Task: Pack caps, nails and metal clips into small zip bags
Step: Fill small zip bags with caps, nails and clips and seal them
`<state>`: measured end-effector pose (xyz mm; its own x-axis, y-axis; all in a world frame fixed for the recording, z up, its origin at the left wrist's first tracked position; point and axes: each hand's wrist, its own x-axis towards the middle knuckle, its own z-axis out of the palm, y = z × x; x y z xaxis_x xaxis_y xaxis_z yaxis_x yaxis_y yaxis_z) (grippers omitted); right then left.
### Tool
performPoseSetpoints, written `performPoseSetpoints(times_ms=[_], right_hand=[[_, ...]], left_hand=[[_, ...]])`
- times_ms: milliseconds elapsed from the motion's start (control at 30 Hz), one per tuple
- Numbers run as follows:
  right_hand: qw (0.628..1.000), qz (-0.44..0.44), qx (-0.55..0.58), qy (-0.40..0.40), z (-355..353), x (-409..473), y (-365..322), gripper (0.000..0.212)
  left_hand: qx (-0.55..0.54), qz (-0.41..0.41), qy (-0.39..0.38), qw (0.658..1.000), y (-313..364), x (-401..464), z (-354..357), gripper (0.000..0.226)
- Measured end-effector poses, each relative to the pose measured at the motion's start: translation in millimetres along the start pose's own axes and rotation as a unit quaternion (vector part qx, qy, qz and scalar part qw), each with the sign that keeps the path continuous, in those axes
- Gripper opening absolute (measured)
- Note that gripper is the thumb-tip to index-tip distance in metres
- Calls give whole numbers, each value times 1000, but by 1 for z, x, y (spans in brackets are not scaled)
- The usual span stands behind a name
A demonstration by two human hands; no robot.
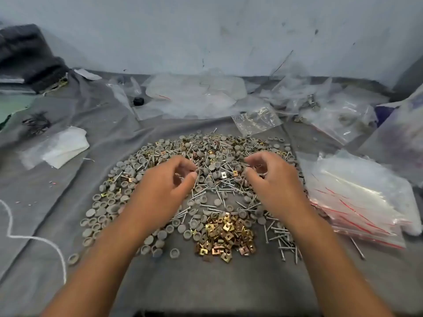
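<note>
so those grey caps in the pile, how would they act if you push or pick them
The grey caps look like small shallow discs, so probably light and easy to scatter with a sweep. Lying flat on the wrinkled grey cloth, they should slide rather than roll, though one tipped on edge might. Mixed with nails, pinching one alone may be fiddly.

Clips [225,234] nearest; nails [282,239] right; caps [103,211] left; zip bags [357,202] far right.
</note>
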<state>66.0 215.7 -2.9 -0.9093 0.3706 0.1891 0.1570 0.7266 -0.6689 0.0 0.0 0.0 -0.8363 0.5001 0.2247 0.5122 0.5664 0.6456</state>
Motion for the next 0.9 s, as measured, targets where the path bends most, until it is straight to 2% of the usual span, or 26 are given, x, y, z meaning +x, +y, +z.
performPoseSetpoints(times_ms=[33,100,200,300,400,500,600,700,767,833,900], right_hand=[[1000,10,11,25,0,0,3,17],[995,37,-68,64,-14,3,24,18],[964,136,-223,43,-58,-3,70,37],[940,244,-236,42,-96,-17,113,50],[940,266,-208,39,-107,-27,139,22],[943,248,-188,120,-109,-32,148,17],[930,192,-164,268,-111,-33,137,13],[907,111,-59,401,-110,-30,100,10],[918,39,10,394,-90,-27,65,6],[951,-25,49,304,-53,-28,31,8],[975,-67,37,207,-13,-30,6,8]], left_hand=[[-25,-5,27,999,-7,-4,5,5],[-50,-13,76,996,-12,-9,15,8],[-72,0,76,994,-7,-12,25,11],[-115,36,80,989,4,-10,21,8],[-146,38,99,984,10,-15,15,20],[-162,27,100,981,14,-16,17,22],[-141,39,67,987,18,-15,25,9],[-134,40,37,990,20,-14,34,13],[-158,31,18,987,27,-15,39,10],[-208,25,-8,978,37,-16,44,21],[-253,18,-16,967,44,-16,47,35]])
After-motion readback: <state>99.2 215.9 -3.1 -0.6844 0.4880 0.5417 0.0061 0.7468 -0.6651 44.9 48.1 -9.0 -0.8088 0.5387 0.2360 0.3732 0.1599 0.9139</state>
